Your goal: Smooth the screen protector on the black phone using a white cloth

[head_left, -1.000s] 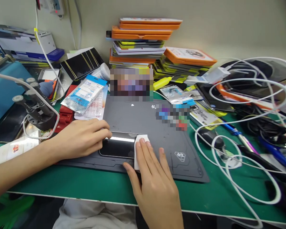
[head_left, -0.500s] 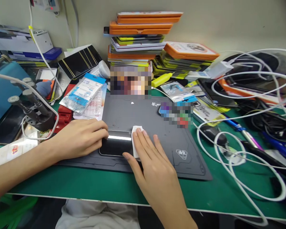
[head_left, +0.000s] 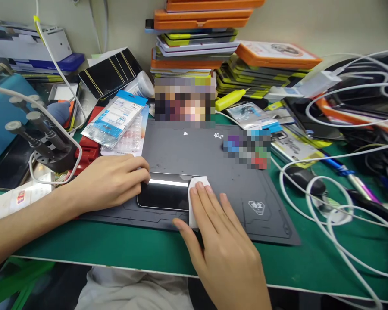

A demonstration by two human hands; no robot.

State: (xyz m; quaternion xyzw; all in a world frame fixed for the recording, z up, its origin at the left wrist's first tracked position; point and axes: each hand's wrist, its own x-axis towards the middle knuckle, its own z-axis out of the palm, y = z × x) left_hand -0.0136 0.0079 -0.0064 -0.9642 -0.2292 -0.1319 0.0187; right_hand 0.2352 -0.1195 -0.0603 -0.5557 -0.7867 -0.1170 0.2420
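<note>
A smartphone [head_left: 164, 197] with a dark, glossy screen lies face up on a grey work mat [head_left: 181, 148], a bright strip of light reflected across it. My left hand [head_left: 121, 178] has its fingers curled at the phone's left end and grips it there. Under the straight, flat fingers of my right hand [head_left: 224, 241] is a white wipe [head_left: 194, 213], pressed at the phone's right end. My right thumb sticks out to the side, near the phone's lower edge. The wipe and fingers hide that end of the phone.
A screwdriver stand [head_left: 56, 155] and a red holder [head_left: 87, 157] stand left. Plastic packets [head_left: 114, 118] lie behind my left hand. Stacked orange cases [head_left: 202, 19] rise at the back. White cables [head_left: 330, 241] loop over the green table [head_left: 132, 245] on the right. Two patches are blurred out.
My right hand and the wipe have slid a little rightward along the phone, baring more of the screen. My left hand keeps its hold. The camera view has shifted slightly.
</note>
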